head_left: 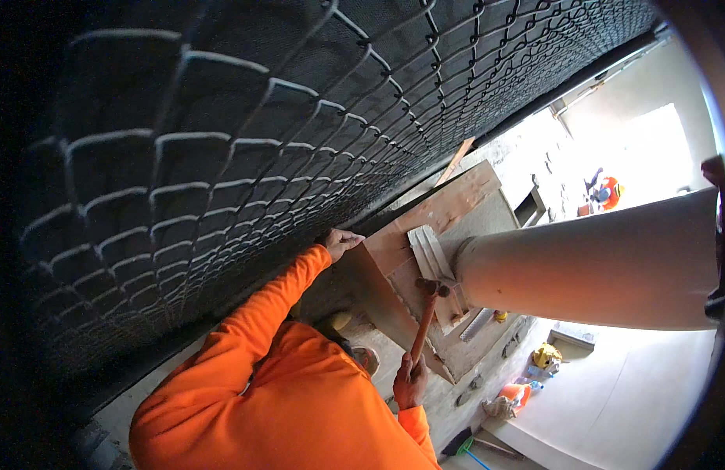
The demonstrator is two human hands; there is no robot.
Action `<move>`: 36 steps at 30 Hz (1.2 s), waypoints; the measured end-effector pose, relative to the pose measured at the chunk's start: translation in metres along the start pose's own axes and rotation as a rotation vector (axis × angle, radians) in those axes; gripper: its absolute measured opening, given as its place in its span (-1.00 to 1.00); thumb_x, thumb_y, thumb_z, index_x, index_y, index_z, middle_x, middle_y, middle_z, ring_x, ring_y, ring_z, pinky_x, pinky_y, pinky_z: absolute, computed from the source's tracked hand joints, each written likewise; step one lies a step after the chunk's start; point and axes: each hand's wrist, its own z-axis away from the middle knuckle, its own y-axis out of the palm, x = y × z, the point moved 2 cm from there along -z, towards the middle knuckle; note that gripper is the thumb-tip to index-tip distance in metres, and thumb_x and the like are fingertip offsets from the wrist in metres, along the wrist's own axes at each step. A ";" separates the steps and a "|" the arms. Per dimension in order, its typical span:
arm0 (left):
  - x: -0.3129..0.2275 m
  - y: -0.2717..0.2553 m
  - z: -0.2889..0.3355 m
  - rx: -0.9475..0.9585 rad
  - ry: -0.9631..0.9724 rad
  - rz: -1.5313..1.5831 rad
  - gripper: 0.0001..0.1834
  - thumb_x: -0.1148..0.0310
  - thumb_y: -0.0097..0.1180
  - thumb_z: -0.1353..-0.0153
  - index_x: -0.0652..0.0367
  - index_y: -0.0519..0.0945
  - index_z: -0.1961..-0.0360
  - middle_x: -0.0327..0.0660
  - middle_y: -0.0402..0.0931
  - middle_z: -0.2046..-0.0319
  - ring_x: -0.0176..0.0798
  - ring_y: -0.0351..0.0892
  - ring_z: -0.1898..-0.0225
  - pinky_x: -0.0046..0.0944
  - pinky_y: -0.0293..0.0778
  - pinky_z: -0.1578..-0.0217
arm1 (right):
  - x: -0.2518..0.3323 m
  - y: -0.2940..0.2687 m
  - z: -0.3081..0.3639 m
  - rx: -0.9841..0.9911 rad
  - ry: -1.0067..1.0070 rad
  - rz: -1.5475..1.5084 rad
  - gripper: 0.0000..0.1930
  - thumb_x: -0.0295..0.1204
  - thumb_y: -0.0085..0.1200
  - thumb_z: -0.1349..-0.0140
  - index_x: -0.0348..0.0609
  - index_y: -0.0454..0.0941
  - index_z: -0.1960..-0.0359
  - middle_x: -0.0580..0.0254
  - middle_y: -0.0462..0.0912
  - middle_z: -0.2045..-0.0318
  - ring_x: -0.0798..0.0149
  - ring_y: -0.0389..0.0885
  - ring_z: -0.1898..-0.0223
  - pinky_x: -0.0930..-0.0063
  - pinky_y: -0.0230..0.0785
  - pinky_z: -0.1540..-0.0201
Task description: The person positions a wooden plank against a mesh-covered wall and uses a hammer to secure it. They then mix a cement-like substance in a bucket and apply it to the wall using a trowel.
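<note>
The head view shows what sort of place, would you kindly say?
Probably a building site, judging by chain-link mesh, a hammer in the right hand and wooden boards beside a thick column.

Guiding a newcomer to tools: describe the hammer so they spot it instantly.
Find the thick round column, then the pale grooved strip by its left end. The hammer, in the right grip, shows partly against that strip; its slim brown handle and blocky head set it apart.
</note>
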 end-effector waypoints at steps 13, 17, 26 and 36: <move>-0.069 0.030 0.066 -0.281 0.276 -0.364 -0.69 0.18 0.12 -0.36 0.18 0.71 0.10 -0.07 0.70 0.14 -0.09 0.69 0.09 -0.18 0.54 0.04 | -0.085 0.004 0.119 -0.255 0.194 0.139 -0.73 -0.30 0.26 -0.24 -0.13 0.47 0.51 0.10 0.43 0.70 0.14 0.43 0.68 0.24 0.30 0.54; -0.094 0.087 0.088 0.023 0.491 -0.498 -0.75 0.21 0.16 -0.34 0.13 0.72 0.15 -0.10 0.71 0.19 -0.04 0.70 0.14 -0.15 0.57 0.09 | -0.143 0.021 0.201 -0.244 0.624 0.160 -0.61 -0.03 0.13 -0.31 -0.15 0.58 0.36 -0.10 0.57 0.53 -0.20 0.56 0.45 0.03 0.36 0.38; -0.117 0.192 0.085 0.329 0.510 -0.494 -0.73 0.27 0.16 -0.34 0.11 0.66 0.01 -0.14 0.66 0.18 -0.07 0.62 0.11 -0.12 0.47 0.00 | -0.224 0.156 0.380 -0.363 1.310 -0.200 -0.56 0.02 0.20 -0.20 -0.17 0.69 0.27 -0.15 0.70 0.35 -0.16 0.69 0.22 0.02 0.48 0.16; -0.107 0.287 0.170 0.517 0.281 -0.332 -0.65 0.36 -0.23 -0.50 0.04 0.45 -0.22 -0.27 0.53 0.40 -0.29 0.49 0.37 -0.24 0.44 0.26 | -0.324 0.218 0.476 -0.198 1.538 -0.147 -0.32 0.24 0.12 -0.14 -0.24 0.69 0.16 -0.20 0.69 0.16 -0.21 0.67 0.08 0.02 0.50 0.02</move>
